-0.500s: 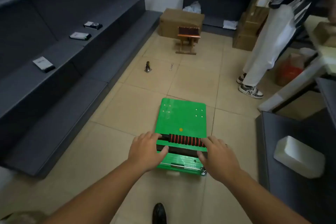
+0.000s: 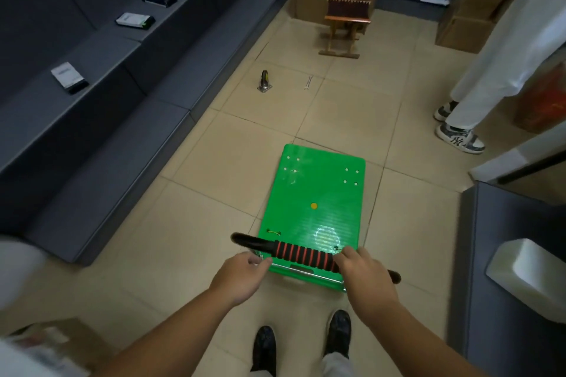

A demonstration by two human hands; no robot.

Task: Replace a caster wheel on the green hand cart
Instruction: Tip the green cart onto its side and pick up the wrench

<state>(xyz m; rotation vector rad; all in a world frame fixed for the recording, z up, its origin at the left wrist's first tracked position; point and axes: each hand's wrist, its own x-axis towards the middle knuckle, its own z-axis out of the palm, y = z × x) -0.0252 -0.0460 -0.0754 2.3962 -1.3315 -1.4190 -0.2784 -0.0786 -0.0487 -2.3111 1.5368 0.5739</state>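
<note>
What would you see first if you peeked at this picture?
The bright green hand cart in the middle of the tiled floor jumps out first, with the right hand gripping its red and black striped handle and the left hand at its near corner. Farther off stands a loose caster wheel, with a wrench lying near it.

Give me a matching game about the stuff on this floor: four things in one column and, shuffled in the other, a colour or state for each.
Things:
1 cart
2 caster
3 wrench
4 handle

Colour or state:
a standing, wheel on top
b green
c striped red and black, held by the right hand
d lying flat

Pairs: 1-b, 2-a, 3-d, 4-c.
</note>
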